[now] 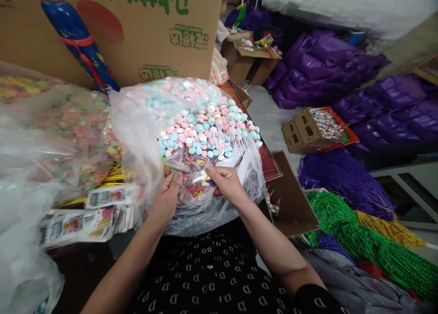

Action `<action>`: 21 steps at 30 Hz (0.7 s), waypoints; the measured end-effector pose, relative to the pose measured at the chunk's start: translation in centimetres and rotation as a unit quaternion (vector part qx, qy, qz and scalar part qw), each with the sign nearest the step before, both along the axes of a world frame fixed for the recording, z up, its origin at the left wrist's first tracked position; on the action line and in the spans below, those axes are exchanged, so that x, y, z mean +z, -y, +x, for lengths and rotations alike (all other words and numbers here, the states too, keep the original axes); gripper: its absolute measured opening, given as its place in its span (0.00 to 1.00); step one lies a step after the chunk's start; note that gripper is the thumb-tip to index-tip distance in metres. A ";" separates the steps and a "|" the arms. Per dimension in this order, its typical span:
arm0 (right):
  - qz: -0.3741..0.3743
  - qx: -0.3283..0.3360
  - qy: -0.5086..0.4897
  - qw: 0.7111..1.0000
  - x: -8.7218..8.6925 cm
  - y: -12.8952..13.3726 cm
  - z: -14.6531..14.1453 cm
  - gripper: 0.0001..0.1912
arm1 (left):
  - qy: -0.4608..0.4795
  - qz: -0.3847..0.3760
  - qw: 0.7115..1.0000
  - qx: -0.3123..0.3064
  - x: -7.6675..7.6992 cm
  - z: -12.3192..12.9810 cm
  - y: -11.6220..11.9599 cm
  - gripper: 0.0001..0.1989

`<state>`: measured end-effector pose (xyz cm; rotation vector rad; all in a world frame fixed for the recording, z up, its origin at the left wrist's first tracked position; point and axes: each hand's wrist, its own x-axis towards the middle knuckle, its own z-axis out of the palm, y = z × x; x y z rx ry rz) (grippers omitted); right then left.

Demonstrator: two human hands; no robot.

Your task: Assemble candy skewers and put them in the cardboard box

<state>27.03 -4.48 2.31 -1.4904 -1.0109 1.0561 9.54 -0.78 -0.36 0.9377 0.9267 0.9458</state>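
A large clear plastic bag lies in front of me, full of pink and pale blue round candies on white sticks. My left hand and my right hand both grip the bag near its front, a little apart. Their fingertips press on the plastic. Orange ring-shaped candies and a small colourful label show between my hands. Behind the left hand, a stack of printed cards lies beside the bag.
A bulging bag of multicoloured ring candies is at the left, with a large cardboard carton and a blue inflatable behind. On the right are purple sacks, a candy-filled box and heaps of purple and green bead strands.
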 end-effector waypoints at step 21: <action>-0.133 -0.034 0.561 0.816 5.1 -15.4 4.2 0.19 | 0.096 -0.054 0.992 0.068 -1.2 0.1 -0.8 0.27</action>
